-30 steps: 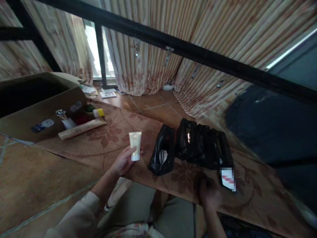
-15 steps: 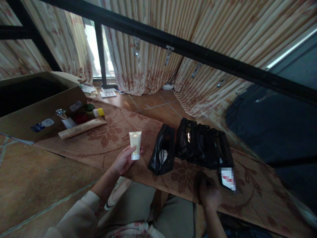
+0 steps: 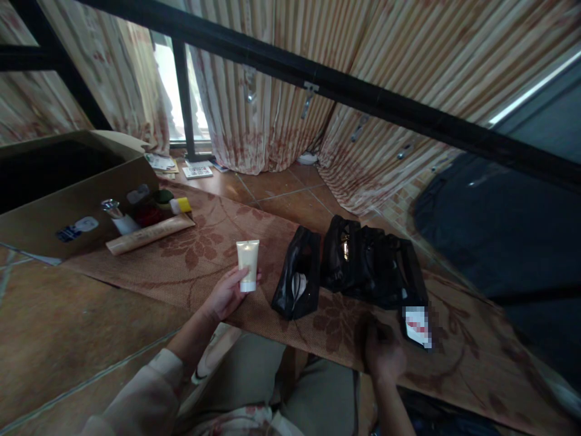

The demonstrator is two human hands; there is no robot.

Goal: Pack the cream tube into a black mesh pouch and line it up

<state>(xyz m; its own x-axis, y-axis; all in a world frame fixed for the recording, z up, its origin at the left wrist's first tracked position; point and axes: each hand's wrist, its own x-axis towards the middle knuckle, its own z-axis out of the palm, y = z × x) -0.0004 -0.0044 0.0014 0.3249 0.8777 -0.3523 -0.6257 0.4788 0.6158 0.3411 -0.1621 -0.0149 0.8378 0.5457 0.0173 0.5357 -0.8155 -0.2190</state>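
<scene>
In my left hand is a small cream squeeze tube with a white cap, cap end down, thumb across its front. It is held above the patterned mat. Just right of it stands a black mesh pouch with its top parted and something whitish inside. More black pouches stand in a row further right, one showing a gold-coloured item. My right hand rests on the mat in front of that row, fingers curled in and dark with shadow; nothing shows in it.
An open cardboard box stands at the left. Against it are a long beige tube, a silver-topped bottle and a yellow-ended container. A phone-like object with a blurred face lies at the right. A dark bar crosses before curtains.
</scene>
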